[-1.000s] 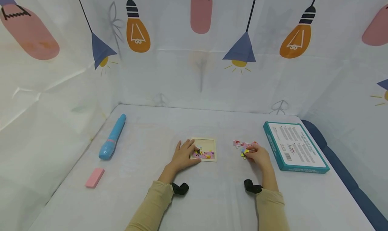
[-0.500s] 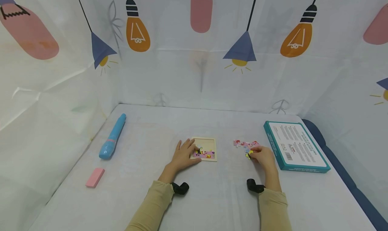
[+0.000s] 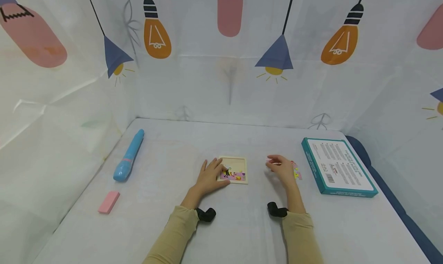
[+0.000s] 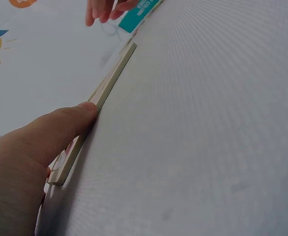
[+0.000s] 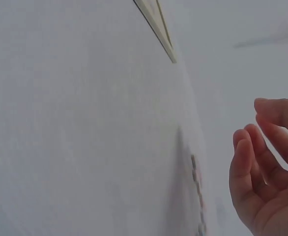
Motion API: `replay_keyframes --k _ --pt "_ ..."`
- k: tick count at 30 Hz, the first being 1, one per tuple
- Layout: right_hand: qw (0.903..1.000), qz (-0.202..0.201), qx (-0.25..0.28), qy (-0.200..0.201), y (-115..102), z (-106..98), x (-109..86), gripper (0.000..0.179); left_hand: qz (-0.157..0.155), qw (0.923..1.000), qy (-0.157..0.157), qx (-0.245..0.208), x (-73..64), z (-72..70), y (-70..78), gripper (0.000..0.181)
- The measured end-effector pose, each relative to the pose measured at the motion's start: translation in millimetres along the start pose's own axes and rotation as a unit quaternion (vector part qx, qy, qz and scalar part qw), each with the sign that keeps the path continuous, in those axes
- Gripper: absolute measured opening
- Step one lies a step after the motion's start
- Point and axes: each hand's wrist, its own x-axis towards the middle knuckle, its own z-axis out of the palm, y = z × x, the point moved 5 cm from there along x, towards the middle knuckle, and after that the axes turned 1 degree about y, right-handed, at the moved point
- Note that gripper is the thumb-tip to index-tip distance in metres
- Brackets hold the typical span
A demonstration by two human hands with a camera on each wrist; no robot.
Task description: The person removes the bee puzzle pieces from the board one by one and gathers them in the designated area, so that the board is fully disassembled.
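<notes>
My left hand [image 3: 208, 178] rests on the left side of a small wooden puzzle tray [image 3: 246, 171], fingers spread. In the left wrist view its thumb [image 4: 68, 123] presses against the tray's near edge. Pink and yellow jigsaw pieces [image 3: 237, 176] fill the near part of the tray; my fingers cover some. To the right, my right hand [image 3: 282, 169] hangs above loose jigsaw pieces [image 3: 297, 173], hiding most of them. The right wrist view shows its fingers [image 5: 242, 162] loosely bent, a gap before the thumb, nothing between them. The pieces [image 5: 198, 189] lie below on the table.
A teal-edged box [image 3: 339, 167] lies at the right, close to the loose pieces. Farther left are a blue pen-like device [image 3: 128, 158] and a pink eraser-like block [image 3: 109, 202]. A printed white curtain [image 3: 207, 83] rises behind the white table [image 3: 173, 141].
My right hand has let go of the yellow and blue jigsaw piece at the right, then lifted and moved left and away from me. My left hand has stayed on the tray.
</notes>
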Motion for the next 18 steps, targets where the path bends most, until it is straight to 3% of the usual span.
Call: replay_keyframes --k 8,13,18 --pt "0.9958 -0.054 0.064 -0.038 -22 48 -0.6 0.031 -0.003 1.0000 0.005 0.004 0.8 1.3 -2.7 0.043" --pt "0.9941 -0.074 0.056 -0.057 -34 68 -3.1 0.028 -0.007 0.9999 0.003 0.007 1.4 2.5 -3.5 0.043" --pt "0.9939 -0.068 0.046 -0.074 -38 83 -4.6 0.026 -0.007 1.0000 0.000 0.004 0.3 3.3 -2.2 0.043"
